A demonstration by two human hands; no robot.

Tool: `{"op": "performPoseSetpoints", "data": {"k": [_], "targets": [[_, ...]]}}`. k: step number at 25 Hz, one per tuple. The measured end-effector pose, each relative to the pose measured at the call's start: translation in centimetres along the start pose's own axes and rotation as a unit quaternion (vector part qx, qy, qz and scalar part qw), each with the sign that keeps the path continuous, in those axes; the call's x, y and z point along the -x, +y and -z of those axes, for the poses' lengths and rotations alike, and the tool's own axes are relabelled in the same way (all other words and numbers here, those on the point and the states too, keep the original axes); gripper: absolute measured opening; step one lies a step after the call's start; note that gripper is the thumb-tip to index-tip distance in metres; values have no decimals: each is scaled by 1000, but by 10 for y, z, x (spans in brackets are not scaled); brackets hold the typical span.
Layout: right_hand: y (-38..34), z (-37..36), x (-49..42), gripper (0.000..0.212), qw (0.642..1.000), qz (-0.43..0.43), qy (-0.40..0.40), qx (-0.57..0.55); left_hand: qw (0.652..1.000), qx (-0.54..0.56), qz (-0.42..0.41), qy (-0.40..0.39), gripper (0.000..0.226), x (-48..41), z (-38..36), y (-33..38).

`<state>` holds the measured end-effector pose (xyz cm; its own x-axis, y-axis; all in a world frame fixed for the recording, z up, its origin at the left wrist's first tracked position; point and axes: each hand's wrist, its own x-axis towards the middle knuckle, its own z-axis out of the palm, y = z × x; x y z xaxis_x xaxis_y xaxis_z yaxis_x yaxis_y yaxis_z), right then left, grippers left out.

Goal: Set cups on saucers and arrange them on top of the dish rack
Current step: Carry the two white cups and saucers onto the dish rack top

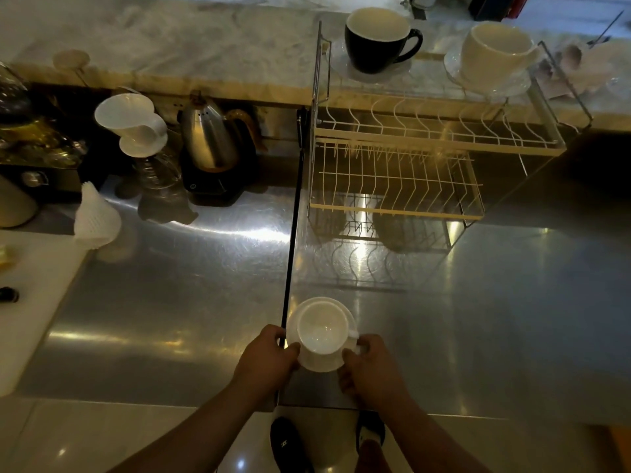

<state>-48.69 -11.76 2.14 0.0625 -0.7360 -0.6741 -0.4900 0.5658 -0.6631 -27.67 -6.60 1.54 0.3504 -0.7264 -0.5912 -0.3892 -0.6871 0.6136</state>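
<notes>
Left hand (269, 356) and right hand (368, 367) fingers (293, 350) pinched the saucer's (319, 366) edges, cup (322, 327) between them. Dish rack (437, 133) top lay well ahead, rightward.

Plain white ceramic cup (322, 327) and plain white round saucer (319, 365), unpatterned. Glossy black ceramic cup (377, 42), white inside. Cream wire dish rack (396, 186). Silver-grey brushed steel counter (512, 319). Pale marble ledge (170, 39) with grey veining.

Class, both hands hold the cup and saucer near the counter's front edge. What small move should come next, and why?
Probably lift the saucer level, gripped by left hand and right hand, towards the rack top. The cup already sits on it, and the black cup and far white cup stand up there on saucers with a gap between.
</notes>
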Motion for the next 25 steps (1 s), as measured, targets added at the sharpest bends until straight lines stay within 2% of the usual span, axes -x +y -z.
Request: {"op": "performPoseSetpoints", "data": {"k": [4,12,19,25], "targets": [[1,-7,0,18,1000,2,-6,-17,1000,10,15,-2,14,2,-5,1],[-21,0,1,9,999,16,15,-42,999,46,6,-13,16,2,5,22],[-84,39,12,9,992,40,19,-116,995,80,-42,34,16,9,35,90],[-144,86,25,11,989,117,32,-87,988,118,-89,35,18,22,63,157]]}}
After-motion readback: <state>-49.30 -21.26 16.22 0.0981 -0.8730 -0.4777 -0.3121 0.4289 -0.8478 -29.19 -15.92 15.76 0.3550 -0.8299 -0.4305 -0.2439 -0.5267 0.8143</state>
